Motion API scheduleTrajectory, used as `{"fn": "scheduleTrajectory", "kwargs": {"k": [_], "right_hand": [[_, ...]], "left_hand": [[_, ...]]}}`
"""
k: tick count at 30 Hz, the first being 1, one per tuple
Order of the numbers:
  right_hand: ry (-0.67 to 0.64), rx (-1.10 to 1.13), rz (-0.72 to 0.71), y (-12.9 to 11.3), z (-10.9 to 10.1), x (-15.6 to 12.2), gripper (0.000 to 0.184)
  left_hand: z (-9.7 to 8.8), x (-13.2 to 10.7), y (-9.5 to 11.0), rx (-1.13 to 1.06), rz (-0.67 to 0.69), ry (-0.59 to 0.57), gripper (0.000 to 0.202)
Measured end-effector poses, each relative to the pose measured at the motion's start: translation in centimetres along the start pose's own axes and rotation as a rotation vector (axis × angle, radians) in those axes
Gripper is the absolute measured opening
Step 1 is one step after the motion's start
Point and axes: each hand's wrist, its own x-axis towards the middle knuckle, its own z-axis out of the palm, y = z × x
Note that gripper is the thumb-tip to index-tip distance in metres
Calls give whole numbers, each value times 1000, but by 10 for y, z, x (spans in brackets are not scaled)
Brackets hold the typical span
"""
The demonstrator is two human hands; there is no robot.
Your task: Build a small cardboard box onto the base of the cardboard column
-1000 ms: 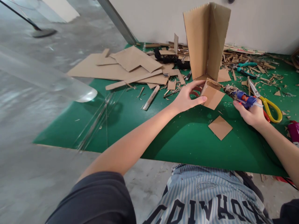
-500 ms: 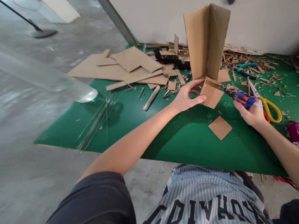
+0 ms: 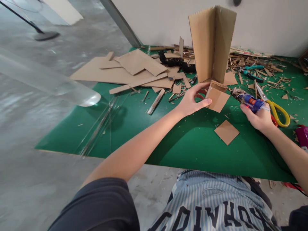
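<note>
My left hand (image 3: 193, 99) is closed on a small cardboard box (image 3: 218, 98), thumb on its near face and fingers curled behind. In my right hand (image 3: 258, 116) is a blue glue gun (image 3: 250, 101), its tip at the upper right edge of the box. A clump of fibrous debris clings around the gun's front. Behind the box stands a tall folded cardboard piece (image 3: 214, 45) with two walls meeting at an inner corner. A loose cardboard square (image 3: 226, 132) lies on the green table (image 3: 183, 144) below the box.
Yellow-handled scissors (image 3: 276, 110) lie beside my right hand, with teal-handled pliers (image 3: 253, 73) farther back. Cardboard sheets (image 3: 120, 69) and scraps cover the table's back. Thin clear sticks (image 3: 96, 128) lie at left. A purple object (image 3: 302, 134) sits at the right edge.
Hardly anything differs. Both hands, the box and the glue gun hold nearly the same positions, with only a slight shift of the view.
</note>
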Motion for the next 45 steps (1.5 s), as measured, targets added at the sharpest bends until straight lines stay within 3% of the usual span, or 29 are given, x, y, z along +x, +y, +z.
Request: {"fn": "scheduleTrajectory", "kwargs": {"k": [5,10,14,19,26,30,36,45], "right_hand": [[8,52,-2,-1,1,0,47],[-52,232,80,4,3,-3,44],[-138,528,157,4,1,-2,41],[-275,738,203,-2,-2,0,41],[-378,504,193,-11,-1,-1,50],[-433,407,196,-8,1,-3,47],[-427,341,94,-11,0,-3,44],[-419,282,57,-14,-2,-3,43]], "left_hand": [[-1,0,1,20,-27,-18,75],[-1,-2,-2,116,0,-22,91],[-3,-2,-3,352,168,-54,98],[-10,0,-7,685,431,-85,77],[-12,3,-11,756,418,-74,53],[-11,3,-17,737,526,1,57],[-8,4,-18,884,723,102,64],[-9,4,-17,915,678,118,60]]}}
